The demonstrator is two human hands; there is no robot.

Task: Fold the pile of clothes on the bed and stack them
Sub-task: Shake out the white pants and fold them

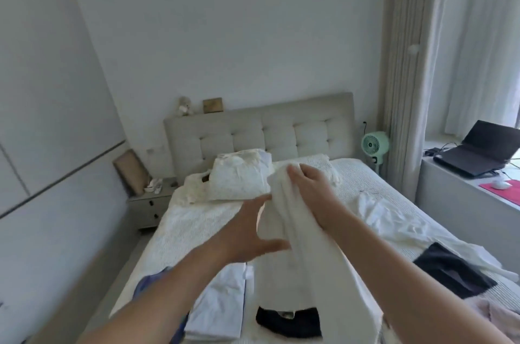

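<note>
One folded black garment point(288, 321), nearest me on the white-covered bed point(180, 220). One folded pale white garment point(218, 304), just left of it. One long white cloth garment point(298, 231), held up above the bed: my right hand point(312, 191) grasps its upper part, fingers curled over it; my left hand point(250, 228), fingers spread, touches its side. One dark garment point(453, 273), unfolded, at the bed's right. One crumpled white garment point(388, 217) beyond. One white pillow point(239, 177) at the head.
</note>
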